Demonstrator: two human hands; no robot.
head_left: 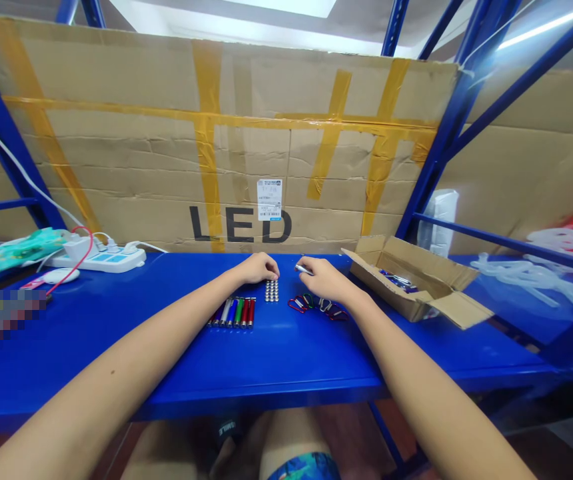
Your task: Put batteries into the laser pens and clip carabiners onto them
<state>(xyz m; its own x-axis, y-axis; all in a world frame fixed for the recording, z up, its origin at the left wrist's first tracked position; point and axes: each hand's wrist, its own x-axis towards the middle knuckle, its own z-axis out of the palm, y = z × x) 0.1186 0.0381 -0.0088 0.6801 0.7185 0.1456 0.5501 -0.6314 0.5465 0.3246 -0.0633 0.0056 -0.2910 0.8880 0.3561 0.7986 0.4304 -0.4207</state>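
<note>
My left hand point(260, 268) is closed in a pinch at the far end of neat rows of small round silver button cells point(271, 291). Whatever its fingertips hold, if anything, is too small to make out. My right hand point(322, 279) grips a small silver flashlight tube point(304, 269), tilted, with one end showing past the fingers. Below that hand lie several carabiners point(324, 305) in red, green and silver. Several slim flashlights point(238, 313), coloured red, green, blue and silver, lie side by side near my left forearm.
An open cardboard box point(411, 273) with more small metallic parts stands at the right. On the left sit a white power strip point(111, 260) and cables. A big cardboard sheet point(166, 167) marked LED walls the back of the blue table point(286, 360). Blue posts point(441, 153) rise at the sides.
</note>
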